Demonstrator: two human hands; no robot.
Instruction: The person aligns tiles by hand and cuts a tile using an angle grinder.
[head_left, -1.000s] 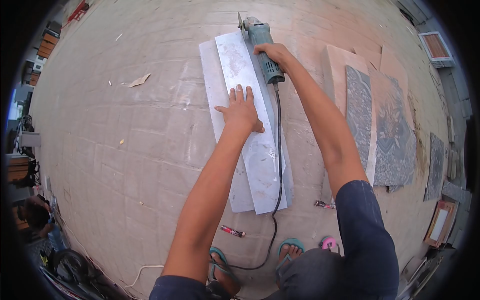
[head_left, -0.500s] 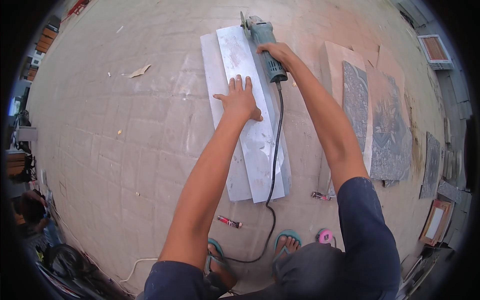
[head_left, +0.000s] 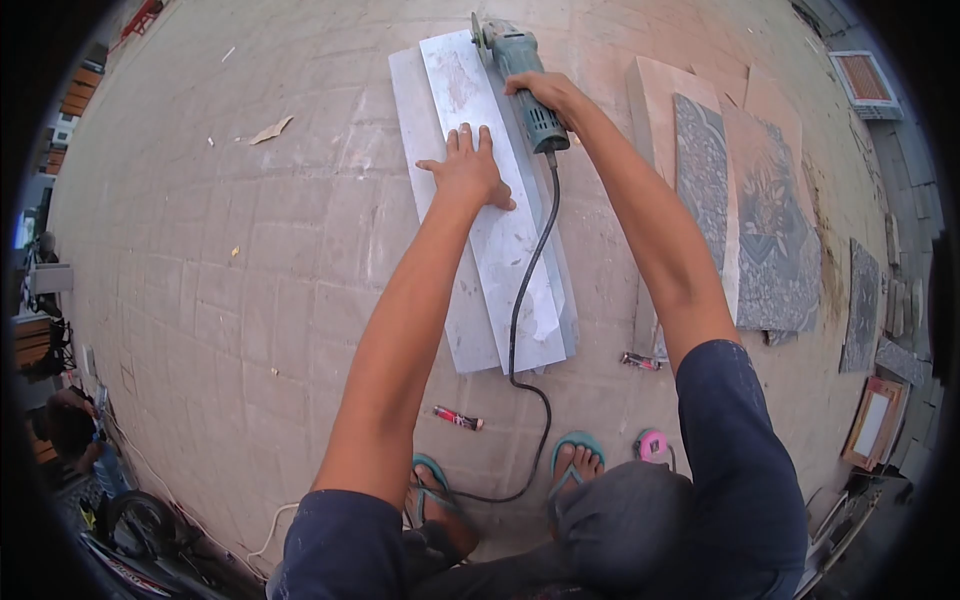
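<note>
My left hand (head_left: 468,172) lies with spread fingers on a long pale tile strip (head_left: 515,270). Under that strip are other grey pieces (head_left: 415,120), sticking out on both sides. A green-grey angle grinder (head_left: 516,62) is gripped round its body by my right hand (head_left: 545,92). Its disc (head_left: 478,38) stands upright at the strip's far right corner; whether it touches the edge cannot be made out. A black cord (head_left: 522,290) runs from the grinder across the strip towards my feet.
Patterned tiles (head_left: 765,215) and cardboard lie on the right. Near my feet are two small red and black items (head_left: 458,418) (head_left: 640,361) and a pink tape measure (head_left: 651,445). A person (head_left: 75,430) and a motorcycle (head_left: 135,540) are at the lower left.
The view has shifted, so the strip, both hands and the grinder appear higher in the picture. The cord's middle has swung left over the strip. Both hands keep the same hold.
</note>
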